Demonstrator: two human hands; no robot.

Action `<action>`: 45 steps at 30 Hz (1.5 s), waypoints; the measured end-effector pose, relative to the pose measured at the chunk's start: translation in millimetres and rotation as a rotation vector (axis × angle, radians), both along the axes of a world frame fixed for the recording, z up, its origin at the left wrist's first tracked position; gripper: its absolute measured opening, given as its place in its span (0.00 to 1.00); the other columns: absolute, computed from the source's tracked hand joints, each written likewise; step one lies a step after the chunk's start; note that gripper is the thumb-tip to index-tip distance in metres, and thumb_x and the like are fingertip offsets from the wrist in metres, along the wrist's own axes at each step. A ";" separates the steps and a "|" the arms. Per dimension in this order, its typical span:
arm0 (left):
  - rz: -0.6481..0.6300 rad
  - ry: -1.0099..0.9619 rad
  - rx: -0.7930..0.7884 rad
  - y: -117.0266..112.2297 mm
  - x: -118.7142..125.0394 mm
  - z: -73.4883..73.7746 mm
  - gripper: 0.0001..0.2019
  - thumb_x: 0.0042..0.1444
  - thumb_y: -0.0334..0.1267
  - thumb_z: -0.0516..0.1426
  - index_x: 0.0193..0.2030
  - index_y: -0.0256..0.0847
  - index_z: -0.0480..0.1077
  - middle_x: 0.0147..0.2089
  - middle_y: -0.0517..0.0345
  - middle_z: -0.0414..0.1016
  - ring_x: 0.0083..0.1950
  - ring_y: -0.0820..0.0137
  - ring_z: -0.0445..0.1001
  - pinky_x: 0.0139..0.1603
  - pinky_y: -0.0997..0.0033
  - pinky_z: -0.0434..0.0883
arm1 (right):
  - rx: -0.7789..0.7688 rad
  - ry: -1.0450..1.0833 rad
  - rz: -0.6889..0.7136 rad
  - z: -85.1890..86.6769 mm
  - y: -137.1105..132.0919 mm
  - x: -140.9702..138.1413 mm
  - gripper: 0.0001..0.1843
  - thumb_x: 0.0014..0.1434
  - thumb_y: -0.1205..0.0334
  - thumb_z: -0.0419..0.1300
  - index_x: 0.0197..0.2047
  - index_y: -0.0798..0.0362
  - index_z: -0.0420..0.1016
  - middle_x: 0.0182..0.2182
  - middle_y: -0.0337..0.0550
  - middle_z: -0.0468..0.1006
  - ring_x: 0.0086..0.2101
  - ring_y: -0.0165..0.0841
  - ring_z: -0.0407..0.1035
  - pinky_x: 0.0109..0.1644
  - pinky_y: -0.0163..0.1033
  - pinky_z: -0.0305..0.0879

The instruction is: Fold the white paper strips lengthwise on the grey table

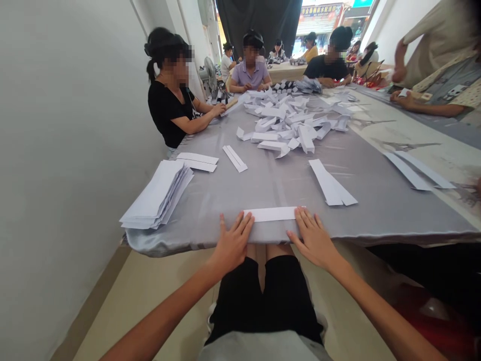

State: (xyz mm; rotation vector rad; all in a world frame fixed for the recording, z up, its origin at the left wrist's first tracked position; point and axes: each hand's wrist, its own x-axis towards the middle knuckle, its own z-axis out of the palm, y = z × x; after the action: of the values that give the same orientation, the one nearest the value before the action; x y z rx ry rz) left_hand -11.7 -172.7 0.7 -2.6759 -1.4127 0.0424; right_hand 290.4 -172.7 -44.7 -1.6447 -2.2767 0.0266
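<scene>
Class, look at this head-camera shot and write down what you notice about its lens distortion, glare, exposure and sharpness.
Head view: wide-angle distortion stretches the forearms behind the left hand and right hand and skews the white wall; soft glare sheens the grey table cover along its front edge; the bright street opening looks overexposed; the white paper strip looks sharp, without obvious motion blur.

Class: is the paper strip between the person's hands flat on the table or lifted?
Flat: the paper strip lies on the grey tablecloth, left hand and right hand at its ends.

left hand (233,244), right hand (311,239) on either end of white paper strip (272,214), folded paper heap (289,120) beyond
</scene>
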 end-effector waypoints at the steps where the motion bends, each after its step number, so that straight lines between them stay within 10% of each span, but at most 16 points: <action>1: 0.006 0.004 -0.002 1.1 -2.0 -0.5 0.45 0.59 0.36 0.56 0.82 0.39 0.45 0.82 0.42 0.48 0.83 0.45 0.40 0.74 0.18 0.31 | -0.006 0.028 0.015 0.5 -0.2 2.7 0.45 0.76 0.41 0.43 0.83 0.56 0.29 0.77 0.59 0.51 0.76 0.52 0.46 0.77 0.65 0.46; 9: 0.329 0.002 0.061 -0.2 -10.8 12.4 0.40 0.61 0.50 0.62 0.76 0.34 0.61 0.65 0.30 0.70 0.67 0.41 0.67 0.75 0.29 0.50 | 0.016 0.130 -0.022 -3.6 -1.9 8.4 0.48 0.74 0.41 0.50 0.83 0.56 0.31 0.78 0.57 0.49 0.77 0.55 0.39 0.76 0.65 0.50; 15: 0.312 -0.078 0.025 13.1 -8.8 22.5 0.50 0.55 0.77 0.54 0.70 0.37 0.68 0.68 0.32 0.68 0.66 0.41 0.65 0.68 0.36 0.60 | 0.063 0.053 -0.044 -6.8 -3.4 1.7 0.42 0.75 0.43 0.48 0.82 0.55 0.42 0.77 0.53 0.56 0.76 0.55 0.45 0.76 0.66 0.47; 37: 0.412 -0.149 0.024 193.0 3.8 12.8 0.42 0.70 0.67 0.43 0.73 0.32 0.64 0.70 0.30 0.67 0.68 0.44 0.64 0.67 0.41 0.60 | 0.106 0.048 -0.030 -10.1 -5.2 1.6 0.42 0.74 0.44 0.50 0.82 0.52 0.43 0.77 0.51 0.54 0.76 0.52 0.46 0.76 0.64 0.50; 45: 0.436 -0.152 0.023 178.0 -11.9 10.8 0.39 0.71 0.62 0.44 0.78 0.34 0.55 0.82 0.34 0.44 0.79 0.45 0.53 0.72 0.39 0.57 | 0.107 0.046 -0.034 -7.7 -6.1 0.8 0.41 0.74 0.45 0.49 0.82 0.51 0.43 0.77 0.51 0.55 0.75 0.54 0.47 0.74 0.66 0.52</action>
State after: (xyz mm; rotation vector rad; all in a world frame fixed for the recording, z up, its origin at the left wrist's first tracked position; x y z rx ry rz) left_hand -23.5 5.3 11.6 -2.3430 -2.0023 -0.1411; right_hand 291.3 -178.7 -52.4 -1.6117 -2.1764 -0.0635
